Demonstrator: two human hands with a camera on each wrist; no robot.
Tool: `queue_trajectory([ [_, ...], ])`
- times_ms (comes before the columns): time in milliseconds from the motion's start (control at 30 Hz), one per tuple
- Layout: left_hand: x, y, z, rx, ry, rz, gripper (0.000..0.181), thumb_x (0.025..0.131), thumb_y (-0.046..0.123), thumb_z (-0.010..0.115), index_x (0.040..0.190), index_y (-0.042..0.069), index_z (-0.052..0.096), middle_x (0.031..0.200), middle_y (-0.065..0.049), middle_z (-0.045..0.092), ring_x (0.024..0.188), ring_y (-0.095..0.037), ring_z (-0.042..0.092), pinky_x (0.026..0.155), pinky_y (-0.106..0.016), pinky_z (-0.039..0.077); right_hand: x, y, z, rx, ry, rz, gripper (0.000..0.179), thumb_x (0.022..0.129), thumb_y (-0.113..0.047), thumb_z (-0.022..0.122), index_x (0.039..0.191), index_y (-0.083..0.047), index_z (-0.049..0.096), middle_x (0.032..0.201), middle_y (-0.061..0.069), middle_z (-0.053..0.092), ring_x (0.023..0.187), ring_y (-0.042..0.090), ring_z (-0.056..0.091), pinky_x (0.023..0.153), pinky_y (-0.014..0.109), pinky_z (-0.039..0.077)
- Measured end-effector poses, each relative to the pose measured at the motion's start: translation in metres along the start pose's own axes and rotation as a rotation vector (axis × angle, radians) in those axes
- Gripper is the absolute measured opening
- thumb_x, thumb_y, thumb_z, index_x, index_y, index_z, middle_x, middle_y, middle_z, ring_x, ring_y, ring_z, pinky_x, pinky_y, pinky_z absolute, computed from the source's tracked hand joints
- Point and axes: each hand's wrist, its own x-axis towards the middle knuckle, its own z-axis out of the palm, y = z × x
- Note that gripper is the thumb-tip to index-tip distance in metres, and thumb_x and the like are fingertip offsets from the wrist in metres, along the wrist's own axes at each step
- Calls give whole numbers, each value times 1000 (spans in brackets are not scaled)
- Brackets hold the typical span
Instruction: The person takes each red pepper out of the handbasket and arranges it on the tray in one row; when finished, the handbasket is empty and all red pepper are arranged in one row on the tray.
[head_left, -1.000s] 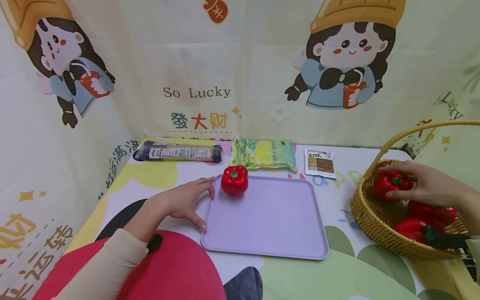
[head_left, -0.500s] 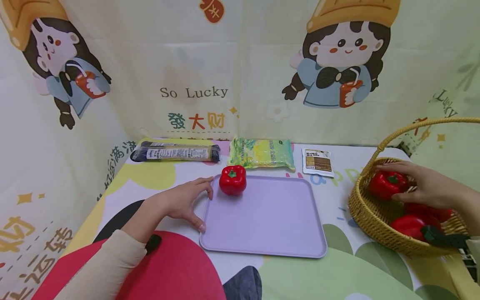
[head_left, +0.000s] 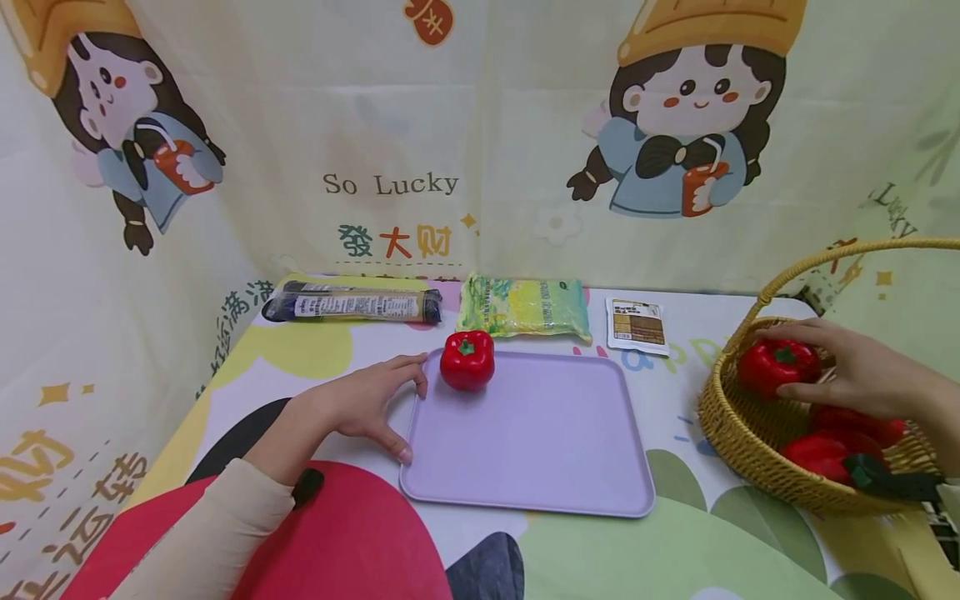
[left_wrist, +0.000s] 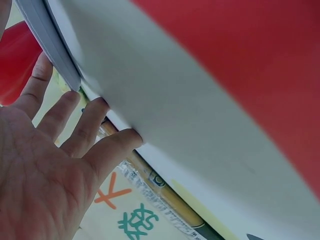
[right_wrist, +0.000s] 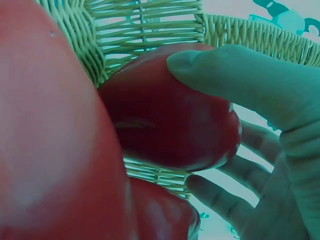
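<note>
In the head view a lilac tray point(head_left: 532, 442) lies on the table, with a red bell pepper point(head_left: 467, 362) at its back left corner. My left hand point(head_left: 369, 408) is spread along the tray's left edge, thumb and fingertips right at the rim; the left wrist view shows fairly straight fingers point(left_wrist: 92, 127). At the right, my right hand point(head_left: 862, 371) reaches into a wicker basket point(head_left: 738, 433) and grips another red bell pepper point(head_left: 776, 367). The right wrist view has the thumb over this pepper point(right_wrist: 175, 110) and the fingers on its other side. More red peppers point(head_left: 825, 454) lie in the basket, partly hidden.
Along the back of the table lie a long dark package point(head_left: 356, 303), a green and yellow packet point(head_left: 523, 308) and a small white and brown packet point(head_left: 637, 326). The basket's tall handle point(head_left: 795, 271) arches over the right arm. A printed cloth point(head_left: 517, 142) hangs behind.
The head view shifts slightly. Both hands stay in place, the left at the tray edge and the right around the bell pepper in the basket.
</note>
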Motion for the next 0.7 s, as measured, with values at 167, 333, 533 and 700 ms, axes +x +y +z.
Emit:
queue_trajectory([
  [167, 1, 1, -1, -4, -5, -4, 77, 60, 59, 93, 121, 33, 55, 169, -4, 24, 151, -30, 29, 111, -55, 46, -2, -4, -6, 9, 8, 5, 74, 76, -16, 92, 140, -7, 55, 134, 22, 50, 85, 15, 63, 59, 22, 54],
  [333, 1, -2, 0, -11, -5, -11, 77, 59, 59, 94, 121, 33, 55, 169, -4, 24, 152, -30, 28, 111, -55, 46, -2, -11, -9, 4, 29, 13, 73, 76, -20, 93, 138, -6, 57, 129, 21, 50, 85, 14, 61, 59, 22, 53],
  [533, -1, -2, 2, -17, -7, -13, 77, 59, 59, 94, 120, 34, 55, 169, -4, 24, 152, -30, 28, 110, -55, 47, -2, -17, -8, 15, 41, 11, 72, 76, -23, 93, 138, -8, 58, 129, 20, 49, 91, 19, 58, 60, 22, 52],
  [700, -1, -1, 0, -11, -2, 0, 77, 59, 60, 94, 121, 33, 55, 169, -4, 25, 151, -30, 30, 111, -56, 45, -5, -20, -11, -2, 84, -10, 70, 76, -22, 93, 137, -10, 60, 128, 14, 49, 93, -1, 48, 61, 22, 53],
])
